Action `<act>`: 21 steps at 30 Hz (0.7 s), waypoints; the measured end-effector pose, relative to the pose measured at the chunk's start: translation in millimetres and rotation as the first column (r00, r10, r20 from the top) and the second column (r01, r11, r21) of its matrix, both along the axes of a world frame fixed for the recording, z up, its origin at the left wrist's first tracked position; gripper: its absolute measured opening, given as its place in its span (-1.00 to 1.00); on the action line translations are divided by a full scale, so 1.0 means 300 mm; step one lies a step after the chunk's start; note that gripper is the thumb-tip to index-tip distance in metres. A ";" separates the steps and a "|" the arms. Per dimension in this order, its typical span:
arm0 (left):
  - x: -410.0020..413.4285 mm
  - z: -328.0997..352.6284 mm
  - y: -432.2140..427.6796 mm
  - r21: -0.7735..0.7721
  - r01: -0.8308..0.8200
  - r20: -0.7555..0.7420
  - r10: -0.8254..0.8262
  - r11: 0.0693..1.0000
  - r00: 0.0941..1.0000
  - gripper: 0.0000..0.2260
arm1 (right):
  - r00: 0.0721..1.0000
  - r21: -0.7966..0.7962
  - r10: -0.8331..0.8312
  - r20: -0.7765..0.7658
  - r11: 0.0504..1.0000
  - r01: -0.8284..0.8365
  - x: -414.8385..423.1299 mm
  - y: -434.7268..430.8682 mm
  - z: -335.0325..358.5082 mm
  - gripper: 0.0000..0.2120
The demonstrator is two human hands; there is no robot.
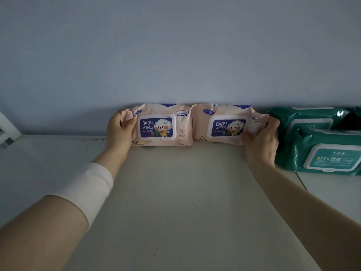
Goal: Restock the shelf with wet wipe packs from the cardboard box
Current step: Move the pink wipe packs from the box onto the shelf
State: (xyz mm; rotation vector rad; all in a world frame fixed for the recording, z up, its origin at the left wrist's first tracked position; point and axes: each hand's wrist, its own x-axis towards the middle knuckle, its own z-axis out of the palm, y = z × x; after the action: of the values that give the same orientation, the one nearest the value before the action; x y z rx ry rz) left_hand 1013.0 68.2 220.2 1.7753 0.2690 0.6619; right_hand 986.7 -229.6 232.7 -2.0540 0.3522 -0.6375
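Head view looks down on a pale shelf (175,192) that runs back to a blue-grey wall (175,55), and everything below is placed against that wall. Two packs of wet wipes stand on edge at the foot of the wall, side by side with their ends touching and their fronts facing the camera. The left pink pack (183,124) has a white flip lid over a dark blue label that reads "BABY WIPES" beside a cartoon figure with a fluffy white head; smaller Chinese print sits under the words and is too fine to read. The right pink pack (203,122) carries the same "BABY WIPES" label, with "80" printed at its lower left corner. The left hand (119,130) holds the outer end of the left pink pack, its grip closed with the thumb on the front. A white sleeve (88,188) covers part of that forearm. The right hand (261,141) holds the outer end of the right pink pack, its grip closed with the thumb across the front and the fingers curled round the end. Further right along the wall lie two green packs: the rear green pack (312,118) is against the wall, and the front green pack (322,153) overlaps it, showing "75%" and Chinese characters on its white-lidded label.
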 end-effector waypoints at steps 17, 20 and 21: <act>-0.015 0.023 -0.010 -0.101 0.000 -0.038 -0.004 0.995 0.999 -0.79 | 0.996 -0.118 -0.093 -0.017 0.989 0.091 0.005 0.040 -0.029 -0.19; -0.017 0.030 -0.007 -0.104 -0.038 -0.098 0.028 0.994 0.995 -0.64 | 0.997 -0.140 -0.063 -0.048 0.989 0.056 -0.008 0.068 -0.027 -0.15; -0.020 0.032 -0.004 -0.083 -0.052 -0.115 0.042 0.995 0.992 -0.61 | 0.996 -0.156 -0.060 -0.066 0.987 0.049 -0.014 0.078 -0.027 -0.14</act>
State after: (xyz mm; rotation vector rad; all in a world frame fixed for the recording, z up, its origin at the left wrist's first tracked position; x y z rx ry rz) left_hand 1007.0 66.8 229.9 1.7305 0.4119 0.5758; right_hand 982.5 -206.1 224.6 -2.2252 0.4128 -0.6433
